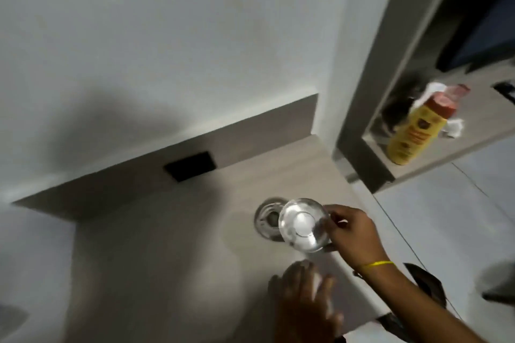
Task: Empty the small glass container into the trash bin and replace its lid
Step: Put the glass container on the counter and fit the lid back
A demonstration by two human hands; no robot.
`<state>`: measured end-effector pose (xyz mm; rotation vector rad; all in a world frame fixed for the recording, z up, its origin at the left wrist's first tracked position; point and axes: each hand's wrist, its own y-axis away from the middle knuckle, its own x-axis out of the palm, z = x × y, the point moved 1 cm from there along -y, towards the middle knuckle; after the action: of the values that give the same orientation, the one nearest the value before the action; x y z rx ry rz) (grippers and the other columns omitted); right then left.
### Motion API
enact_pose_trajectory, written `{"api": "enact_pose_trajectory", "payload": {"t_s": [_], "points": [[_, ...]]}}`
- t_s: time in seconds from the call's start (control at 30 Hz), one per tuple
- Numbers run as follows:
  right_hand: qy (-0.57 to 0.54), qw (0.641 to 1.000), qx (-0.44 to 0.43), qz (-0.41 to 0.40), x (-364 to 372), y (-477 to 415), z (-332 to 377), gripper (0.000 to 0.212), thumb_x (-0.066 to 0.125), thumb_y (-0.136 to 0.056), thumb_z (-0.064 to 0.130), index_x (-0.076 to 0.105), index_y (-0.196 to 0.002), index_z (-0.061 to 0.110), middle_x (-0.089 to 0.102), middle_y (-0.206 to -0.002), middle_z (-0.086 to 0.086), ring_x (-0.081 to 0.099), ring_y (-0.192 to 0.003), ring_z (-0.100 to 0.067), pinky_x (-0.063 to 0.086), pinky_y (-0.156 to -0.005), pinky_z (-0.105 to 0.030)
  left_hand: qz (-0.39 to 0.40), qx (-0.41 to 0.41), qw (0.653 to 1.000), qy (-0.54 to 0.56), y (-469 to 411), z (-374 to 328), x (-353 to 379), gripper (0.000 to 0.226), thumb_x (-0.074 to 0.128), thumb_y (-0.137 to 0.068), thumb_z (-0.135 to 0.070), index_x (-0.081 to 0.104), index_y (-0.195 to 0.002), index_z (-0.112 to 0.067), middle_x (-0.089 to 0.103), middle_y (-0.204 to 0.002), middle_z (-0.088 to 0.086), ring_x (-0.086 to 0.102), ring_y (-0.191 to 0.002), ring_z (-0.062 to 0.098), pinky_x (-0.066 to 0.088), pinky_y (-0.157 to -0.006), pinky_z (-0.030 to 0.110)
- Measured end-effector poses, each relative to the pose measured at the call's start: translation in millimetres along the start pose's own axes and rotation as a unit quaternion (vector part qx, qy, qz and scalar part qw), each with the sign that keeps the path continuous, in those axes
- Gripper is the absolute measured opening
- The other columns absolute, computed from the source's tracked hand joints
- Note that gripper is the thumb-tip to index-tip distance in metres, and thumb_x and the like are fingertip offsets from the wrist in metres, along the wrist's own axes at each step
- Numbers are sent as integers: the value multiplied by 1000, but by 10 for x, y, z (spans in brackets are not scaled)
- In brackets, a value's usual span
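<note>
1. Standing on a shelf at the far right, a yellow bottle [412, 131] with a red cap has a label, but the writing is too blurred to read.
2. The surface is a beige counter [167, 245] with a low upstand that carries a black plate [191, 166]; above it is a white wall [167, 36], and pale floor tiles [446, 217] are at the right.
3. The small glass container [302, 224] is above the counter's right part, partly in front of a round metal piece [263, 220].
4. Its round face is turned to the camera, so its axis points about upward; opening or base, one cannot tell.
5. The right hand [352, 234], with a yellow band [376, 264] on the wrist, pinches the container's right rim.
6. The left hand [303, 298], near and blurred, has its fingers spread over the counter edge.
</note>
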<state>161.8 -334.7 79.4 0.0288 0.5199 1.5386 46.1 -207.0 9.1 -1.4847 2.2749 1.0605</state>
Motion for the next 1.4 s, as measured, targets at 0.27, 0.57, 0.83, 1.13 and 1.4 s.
{"api": "enact_pose_trajectory", "payload": {"t_s": [0.27, 0.57, 0.83, 1.13, 1.4], "points": [[184, 980, -9, 79, 1639, -369, 198, 22, 67, -76, 4, 74, -88, 21, 73, -71, -2, 73, -73, -28, 63, -67, -32, -282, -167, 942, -74, 655, 1698, -858, 58, 52, -97, -53, 59, -147, -23, 50, -166, 10, 45, -156, 31, 43, -110, 74], [301, 950, -37, 76, 2169, -319, -57, 22, 65, -78, 3, 74, -95, 13, 80, -87, -14, 74, -91, -40, 44, -69, -30, -322, -164, 897, -255, 671, 2118, -919, 74, 47, -101, -61, 39, -165, -27, 27, -179, 4, 22, -166, 30, 21, -124, 73], [391, 914, -86, 68, 2086, -247, 12, 15, 66, -85, 17, 69, -99, 13, 78, -91, -17, 73, -92, -45, 47, -67, -36, -371, -149, 877, -268, 672, 2122, -891, 74, 50, -100, -59, 40, -165, -26, 28, -179, 5, 22, -166, 31, 19, -126, 73], [564, 811, -73, 134, 1510, -293, 40, 95, 79, -64, 46, 42, -151, 38, 37, -157, -2, 42, -136, -43, 51, -96, -58, -375, -151, 879, -253, 650, 2150, -893, 72, 48, -99, -58, 42, -164, -27, 28, -179, 4, 20, -167, 29, 15, -128, 71], [542, 824, -91, 139, 1466, -296, 37, 105, 69, -55, 77, 41, -147, 35, 44, -143, -10, 47, -123, -46, 57, -93, -58, -377, -155, 878, -251, 656, 2142, -890, 73, 51, -97, -56, 44, -163, -26, 29, -178, 4, 22, -166, 29, 17, -128, 72]]}}
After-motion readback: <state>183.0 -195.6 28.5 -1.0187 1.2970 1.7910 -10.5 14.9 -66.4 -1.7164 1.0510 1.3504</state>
